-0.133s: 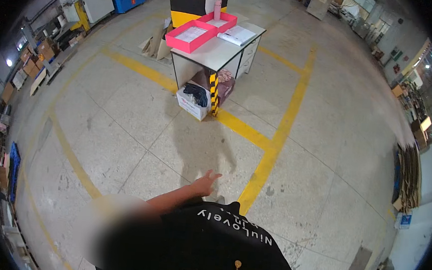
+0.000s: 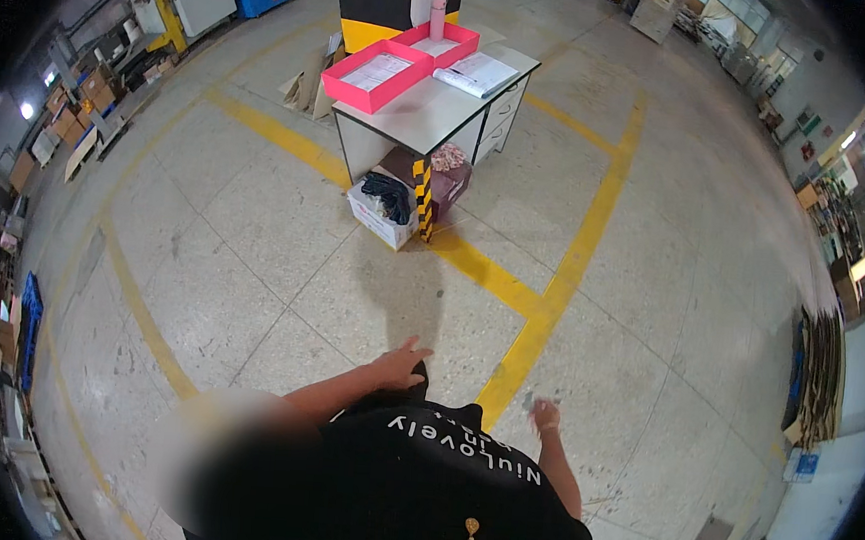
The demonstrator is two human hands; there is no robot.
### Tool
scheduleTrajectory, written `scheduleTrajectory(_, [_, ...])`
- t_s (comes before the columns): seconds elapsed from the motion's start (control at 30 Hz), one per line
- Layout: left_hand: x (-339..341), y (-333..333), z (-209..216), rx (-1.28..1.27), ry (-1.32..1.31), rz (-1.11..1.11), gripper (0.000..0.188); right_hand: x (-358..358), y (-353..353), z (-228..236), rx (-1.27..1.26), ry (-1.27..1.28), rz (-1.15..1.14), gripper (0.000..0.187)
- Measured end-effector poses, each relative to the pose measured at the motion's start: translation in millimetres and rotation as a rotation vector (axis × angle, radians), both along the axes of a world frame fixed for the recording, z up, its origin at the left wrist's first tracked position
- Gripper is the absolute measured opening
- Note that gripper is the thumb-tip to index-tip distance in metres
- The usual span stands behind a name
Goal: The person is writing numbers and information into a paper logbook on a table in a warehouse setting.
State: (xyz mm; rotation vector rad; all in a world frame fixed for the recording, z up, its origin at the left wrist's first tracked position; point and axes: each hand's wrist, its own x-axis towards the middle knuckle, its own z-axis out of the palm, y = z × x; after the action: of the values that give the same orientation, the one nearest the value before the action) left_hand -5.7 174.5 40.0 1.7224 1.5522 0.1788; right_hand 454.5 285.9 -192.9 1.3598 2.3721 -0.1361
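Left hand [image 2: 401, 365]: bare, low in front of the body, fingers extended and slightly parted, nothing visibly held. Right hand [image 2: 545, 414]: bare, blurred, out at the body's right side, well apart from the left; cannot tell from the blur whether curled or clasping anything. No contact between the two, nor with any furniture.

White-topped, dark-edged rectangular desk [image 2: 424, 127]: ahead of both hands, well apart from them; long axis running away and toward the right, one short end and a near corner facing the body. Left hand nearer to that corner, right hand farther off and to the right.

On top: nearer pink-red open rectangular box [image 2: 349, 96], paper inside; farther pink-red open rectangular box [image 2: 461, 51], just beyond; slim pink cylindrical bottle [image 2: 437, 20], upright, in or behind the farther box, cannot tell which; white open notebook [image 2: 481, 75], to the right.

Below, at the near corner: white cardboard carton [image 2: 376, 224], holding crumpled black plastic [image 2: 390, 197]; yellow-and-black striped leg [image 2: 421, 199], just beside.

Behind: yellow-and-black banded pillar [image 2: 370, 10]. Underfoot: grey speckled floor [image 2: 253, 257], yellow painted line [image 2: 517, 351].
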Motion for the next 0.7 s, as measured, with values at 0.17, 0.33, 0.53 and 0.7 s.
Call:
scheduleTrajectory(0.17, [-16.1,121.1,-32.5,-0.103,-0.001,0.134,0.067,-83.1,182.9,99.3,-0.198,0.923,-0.627,0.029])
scheduleTrajectory(0.33, [-38.8,282.3,-64.7,-0.104,-0.036,0.037,0.067,-50.0,241.4,61.8,-0.446,0.692,-0.697,0.034])
scheduleTrajectory(0.53, [-78.3,501.7,-33.7,0.082,-0.007,0.207,0.060,-54.7,374.9,117.9,-0.322,0.184,-0.370,0.037])
scheduleTrajectory(0.7, [-146.3,647.0,-50.0,0.343,-0.089,0.490,0.061,-102.1,515.2,134.7,-0.356,0.251,-0.300,0.041])
